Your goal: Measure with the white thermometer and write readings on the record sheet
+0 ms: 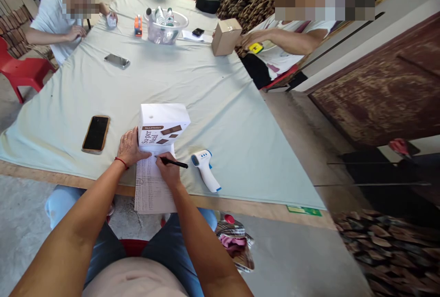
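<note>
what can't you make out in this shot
Head view only:
- Writing on the sheet: too small to read.
- Sheet's top edge: hidden under the white box.
- Pen tip: covered by the right hand.
- Bottles in the far bowl: labels too small.

Box (162,125): white, brown print. Pen (174,163): black. Thermometer (205,168), 3 o'clock of pen: white, blue. Phone (96,134), 9 o'clock: black, gold edge. Table (220,100) cloth: pale green. Chair (22,71): red.
</note>
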Action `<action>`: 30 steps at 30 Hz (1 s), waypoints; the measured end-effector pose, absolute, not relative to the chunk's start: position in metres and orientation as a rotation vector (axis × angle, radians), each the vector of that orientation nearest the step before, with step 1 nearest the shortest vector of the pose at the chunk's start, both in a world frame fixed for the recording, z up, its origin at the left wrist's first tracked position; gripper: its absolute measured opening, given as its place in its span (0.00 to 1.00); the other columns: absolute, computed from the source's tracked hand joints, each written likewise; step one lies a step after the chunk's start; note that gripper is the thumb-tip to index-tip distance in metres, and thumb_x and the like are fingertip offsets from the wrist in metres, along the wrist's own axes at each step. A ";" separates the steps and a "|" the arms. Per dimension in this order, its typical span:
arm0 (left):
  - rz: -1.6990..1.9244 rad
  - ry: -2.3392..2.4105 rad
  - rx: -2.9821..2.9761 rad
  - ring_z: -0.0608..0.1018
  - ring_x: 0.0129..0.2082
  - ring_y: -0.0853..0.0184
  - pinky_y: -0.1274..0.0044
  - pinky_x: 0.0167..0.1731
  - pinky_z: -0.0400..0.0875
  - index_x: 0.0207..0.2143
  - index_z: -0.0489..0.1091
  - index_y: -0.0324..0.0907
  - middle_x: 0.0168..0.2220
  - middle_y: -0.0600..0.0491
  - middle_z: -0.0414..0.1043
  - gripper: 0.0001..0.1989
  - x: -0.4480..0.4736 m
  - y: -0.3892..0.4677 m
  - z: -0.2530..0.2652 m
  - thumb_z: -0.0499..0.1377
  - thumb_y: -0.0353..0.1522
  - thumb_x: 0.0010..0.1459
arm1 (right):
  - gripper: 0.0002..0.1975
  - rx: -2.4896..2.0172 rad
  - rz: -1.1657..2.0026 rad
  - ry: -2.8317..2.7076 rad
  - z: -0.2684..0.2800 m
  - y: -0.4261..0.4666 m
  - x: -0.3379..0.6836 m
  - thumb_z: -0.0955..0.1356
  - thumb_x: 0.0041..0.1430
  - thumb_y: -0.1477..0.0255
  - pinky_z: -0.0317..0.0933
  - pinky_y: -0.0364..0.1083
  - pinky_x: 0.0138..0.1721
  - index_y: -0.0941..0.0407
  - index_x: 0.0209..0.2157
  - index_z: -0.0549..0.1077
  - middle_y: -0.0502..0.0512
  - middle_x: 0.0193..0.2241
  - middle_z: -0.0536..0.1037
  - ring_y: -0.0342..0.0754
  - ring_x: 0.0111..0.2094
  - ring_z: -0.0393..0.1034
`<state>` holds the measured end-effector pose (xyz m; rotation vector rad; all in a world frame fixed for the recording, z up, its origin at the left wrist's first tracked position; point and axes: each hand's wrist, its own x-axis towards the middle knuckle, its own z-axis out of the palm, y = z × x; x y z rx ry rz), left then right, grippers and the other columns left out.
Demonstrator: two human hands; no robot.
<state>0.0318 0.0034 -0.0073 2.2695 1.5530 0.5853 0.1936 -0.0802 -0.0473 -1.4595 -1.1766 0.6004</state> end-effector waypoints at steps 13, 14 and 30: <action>0.580 1.551 2.280 0.62 0.66 0.47 0.58 0.66 0.55 0.67 0.47 0.39 0.64 0.39 0.61 0.57 0.032 0.004 -0.006 0.72 0.42 0.40 | 0.08 -1.469 0.605 -1.170 -0.048 -0.081 0.194 0.65 0.50 0.63 0.62 0.47 0.33 0.52 0.25 0.70 0.46 0.21 0.71 0.45 0.26 0.64; 0.581 1.551 2.281 0.62 0.66 0.47 0.58 0.66 0.55 0.67 0.47 0.39 0.64 0.39 0.61 0.57 0.032 0.004 -0.006 0.73 0.42 0.40 | 0.08 -1.470 0.608 -1.174 -0.048 -0.080 0.194 0.65 0.50 0.63 0.62 0.47 0.33 0.52 0.25 0.70 0.46 0.21 0.70 0.45 0.25 0.63; 0.600 1.556 2.264 0.62 0.66 0.46 0.57 0.66 0.56 0.68 0.45 0.42 0.64 0.39 0.61 0.59 0.032 0.004 -0.008 0.73 0.42 0.39 | 0.07 -1.477 0.610 -1.168 -0.049 -0.080 0.194 0.65 0.49 0.64 0.61 0.46 0.32 0.52 0.25 0.69 0.46 0.21 0.71 0.46 0.26 0.64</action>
